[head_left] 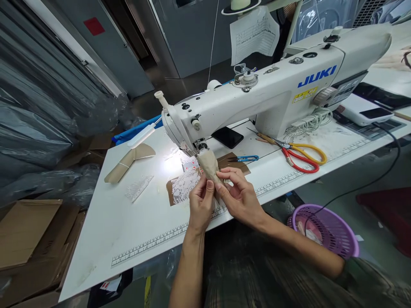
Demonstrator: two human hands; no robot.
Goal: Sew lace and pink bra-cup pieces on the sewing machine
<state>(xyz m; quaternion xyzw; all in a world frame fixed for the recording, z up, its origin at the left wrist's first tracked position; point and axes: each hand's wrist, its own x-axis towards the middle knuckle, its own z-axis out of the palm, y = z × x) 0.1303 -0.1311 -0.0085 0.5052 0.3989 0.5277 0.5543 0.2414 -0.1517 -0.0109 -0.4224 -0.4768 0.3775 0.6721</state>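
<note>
A small beige fabric piece (209, 166) lies under the needle area of a white JUKI sewing machine (272, 94). My left hand (201, 204) pinches its near end from the left, and my right hand (239, 194) pinches it from the right. Both hands rest at the table's front edge. White lace (183, 186) on brown paper lies just left of my hands. The machine's lamp lights this spot brightly.
Blue thread snips (245, 158), red and yellow scissors (300, 155) and a black phone (229, 137) lie on the white table (135, 231). A beige folded piece (128, 162) and a lace scrap (138, 188) lie left. A purple basket (327, 231) stands right, cardboard (25, 239) on the floor left.
</note>
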